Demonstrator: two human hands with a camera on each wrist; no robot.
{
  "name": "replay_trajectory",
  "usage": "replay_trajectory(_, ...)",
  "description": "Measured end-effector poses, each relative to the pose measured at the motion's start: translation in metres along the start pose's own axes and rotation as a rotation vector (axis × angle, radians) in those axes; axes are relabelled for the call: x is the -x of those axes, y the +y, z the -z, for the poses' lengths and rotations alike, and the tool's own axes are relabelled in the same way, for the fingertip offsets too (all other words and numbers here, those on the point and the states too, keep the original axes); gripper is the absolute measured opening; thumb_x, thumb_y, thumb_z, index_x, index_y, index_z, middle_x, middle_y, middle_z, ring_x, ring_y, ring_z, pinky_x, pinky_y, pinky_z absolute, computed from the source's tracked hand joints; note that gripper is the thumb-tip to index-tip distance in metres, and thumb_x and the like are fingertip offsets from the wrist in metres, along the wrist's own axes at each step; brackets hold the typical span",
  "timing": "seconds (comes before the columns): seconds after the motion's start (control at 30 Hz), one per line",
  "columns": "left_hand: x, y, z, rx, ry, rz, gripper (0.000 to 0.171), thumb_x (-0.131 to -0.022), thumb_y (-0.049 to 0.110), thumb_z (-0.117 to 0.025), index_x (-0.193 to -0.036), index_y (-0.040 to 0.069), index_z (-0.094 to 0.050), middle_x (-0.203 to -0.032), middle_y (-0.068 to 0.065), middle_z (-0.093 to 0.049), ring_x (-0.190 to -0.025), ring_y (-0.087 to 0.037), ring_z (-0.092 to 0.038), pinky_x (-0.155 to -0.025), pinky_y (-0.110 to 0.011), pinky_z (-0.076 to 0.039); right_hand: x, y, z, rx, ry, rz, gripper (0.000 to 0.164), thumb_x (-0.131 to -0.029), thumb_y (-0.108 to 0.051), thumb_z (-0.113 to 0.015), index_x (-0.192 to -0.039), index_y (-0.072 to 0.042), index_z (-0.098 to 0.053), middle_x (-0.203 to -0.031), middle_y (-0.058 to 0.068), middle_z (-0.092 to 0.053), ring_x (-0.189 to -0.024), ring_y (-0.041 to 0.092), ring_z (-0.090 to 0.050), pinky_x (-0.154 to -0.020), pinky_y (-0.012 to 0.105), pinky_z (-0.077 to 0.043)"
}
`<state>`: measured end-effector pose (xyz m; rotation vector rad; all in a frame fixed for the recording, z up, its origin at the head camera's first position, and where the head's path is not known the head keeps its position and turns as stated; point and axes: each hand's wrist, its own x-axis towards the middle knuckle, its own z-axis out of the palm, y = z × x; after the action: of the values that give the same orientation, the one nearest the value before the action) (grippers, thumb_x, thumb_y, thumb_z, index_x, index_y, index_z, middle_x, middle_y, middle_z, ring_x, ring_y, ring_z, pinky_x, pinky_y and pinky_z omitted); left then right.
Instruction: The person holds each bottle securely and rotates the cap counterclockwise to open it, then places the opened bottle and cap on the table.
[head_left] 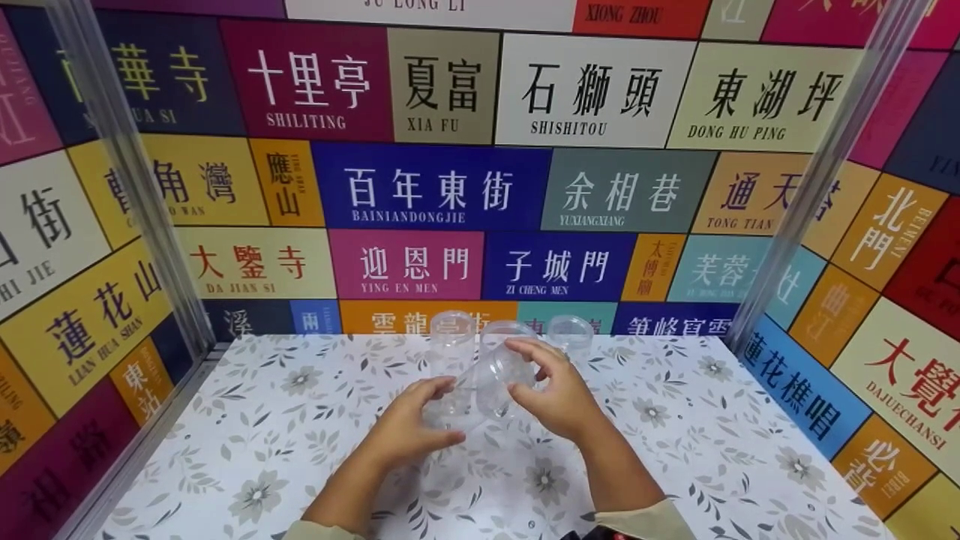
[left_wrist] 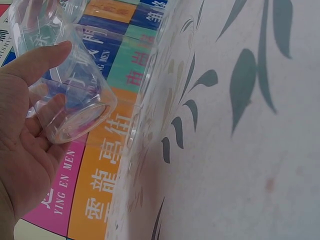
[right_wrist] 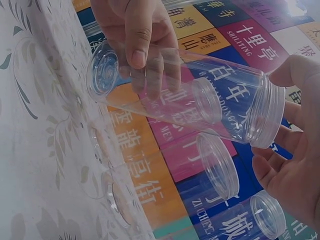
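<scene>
Both hands hold one clear plastic jar (right_wrist: 220, 107), tilted above the table. My left hand (head_left: 416, 427) grips it near its base, with the thumb on one side and the fingers seen through the clear wall on the other. Around the wide ringed mouth end (right_wrist: 267, 112) are the thumb and fingers of my right hand (head_left: 559, 394). The round base (left_wrist: 82, 122) points down and toward the left hand. Behind it stand three more clear jars, the left one (head_left: 452, 330), the middle one (head_left: 506, 328) and the right one (head_left: 570, 330), partly hidden by the hands and held jar.
The white table (head_left: 652, 465) has a grey flower and leaf pattern. A wall (head_left: 427, 184) of coloured panels with Chinese lettering rises behind it. Clear upright strips stand at the left corner (head_left: 142, 172) and right corner (head_left: 817, 172).
</scene>
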<state>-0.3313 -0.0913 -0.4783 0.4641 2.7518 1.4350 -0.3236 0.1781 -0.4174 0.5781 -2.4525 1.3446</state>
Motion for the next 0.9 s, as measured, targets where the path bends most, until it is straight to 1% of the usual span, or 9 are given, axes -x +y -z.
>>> replay_trajectory(0.17,-0.0001,-0.0007,0.0,0.004,-0.009,0.009,0.086,-0.078,0.045,-0.095,-0.154,0.033,-0.056,-0.153,0.003,-0.062,-0.148,-0.028,-0.054,-0.127,-0.06,-0.039,0.0006,-0.0003,0.0003,0.0,-0.01,-0.01,0.057,-0.089,-0.016,-0.076,-0.143,-0.034,-0.068,-0.147,-0.009,-0.064,-0.122,0.018,-0.057,-0.097,0.04,-0.053)
replay_trajectory(0.33,-0.0005,-0.0008,0.0002,0.001,-0.013,0.01,0.084,-0.079,0.045,-0.095,-0.153,0.035,-0.056,-0.153,0.004,-0.062,-0.148,-0.028,-0.054,-0.127,-0.061,-0.04,0.0005,0.0005,0.0005,-0.005,-0.014,0.012,0.058,-0.088,-0.014,-0.075,-0.143,-0.031,-0.068,-0.149,-0.011,-0.063,-0.125,0.019,-0.058,-0.099,0.041,-0.052)
replay_trajectory(0.47,-0.0006,-0.0007,0.0001,0.008,-0.009,0.001,0.084,-0.08,0.041,-0.094,-0.154,0.031,-0.056,-0.153,0.002,-0.062,-0.148,-0.029,-0.054,-0.126,-0.061,-0.04,0.0001,0.0008,0.0006,0.001,-0.025,0.017,0.059,-0.089,-0.014,-0.075,-0.144,-0.031,-0.067,-0.152,-0.012,-0.061,-0.129,0.018,-0.057,-0.098,0.039,-0.052)
replay_trajectory(0.53,-0.0004,-0.001,0.0,0.009,0.001,-0.017,0.084,-0.081,0.038,-0.095,-0.155,0.028,-0.055,-0.152,0.0,-0.062,-0.147,-0.03,-0.054,-0.126,-0.061,-0.04,-0.0002,0.0005,0.0009,-0.005,-0.037,0.015,0.06,-0.089,-0.015,-0.076,-0.146,-0.031,-0.066,-0.155,-0.012,-0.058,-0.133,0.019,-0.056,-0.099,0.041,-0.052)
replay_trajectory(0.6,0.0,-0.0014,-0.0001,0.006,0.013,-0.032,0.084,-0.081,0.037,-0.095,-0.154,0.028,-0.056,-0.152,-0.001,-0.063,-0.145,-0.03,-0.055,-0.126,-0.061,-0.041,-0.0005,0.0005,0.0012,-0.002,-0.041,-0.004,0.06,-0.091,-0.021,-0.078,-0.148,-0.033,-0.064,-0.158,-0.01,-0.056,-0.134,0.021,-0.056,-0.099,0.044,-0.053)
replay_trajectory(0.7,0.0006,-0.0013,-0.0003,0.003,0.021,-0.042,0.083,-0.08,0.035,-0.095,-0.154,0.029,-0.056,-0.151,-0.001,-0.063,-0.145,-0.029,-0.055,-0.125,-0.06,-0.041,-0.0014,0.0003,0.0013,0.035,-0.029,-0.053,0.062,-0.092,-0.038,-0.081,-0.151,-0.035,-0.06,-0.158,-0.007,-0.055,-0.129,0.022,-0.058,-0.096,0.044,-0.055)
replay_trajectory(0.8,0.0007,-0.0003,-0.0002,-0.003,0.02,-0.04,0.083,-0.08,0.036,-0.095,-0.154,0.029,-0.056,-0.152,0.0,-0.062,-0.145,-0.029,-0.055,-0.126,-0.06,-0.041,-0.0026,0.0005,0.001,0.091,-0.008,-0.112,0.067,-0.091,-0.055,-0.079,-0.151,-0.034,-0.059,-0.153,-0.004,-0.06,-0.119,0.021,-0.06,-0.089,0.039,-0.056)
replay_trajectory(0.9,0.0006,0.0009,0.0,-0.007,0.018,-0.035,0.084,-0.08,0.037,-0.095,-0.154,0.03,-0.056,-0.152,0.0,-0.062,-0.145,-0.029,-0.055,-0.126,-0.06,-0.041,-0.0034,0.0004,0.0006,0.115,0.0,-0.15,0.069,-0.091,-0.061,-0.078,-0.15,-0.031,-0.061,-0.146,-0.003,-0.065,-0.11,0.02,-0.059,-0.083,0.036,-0.055)
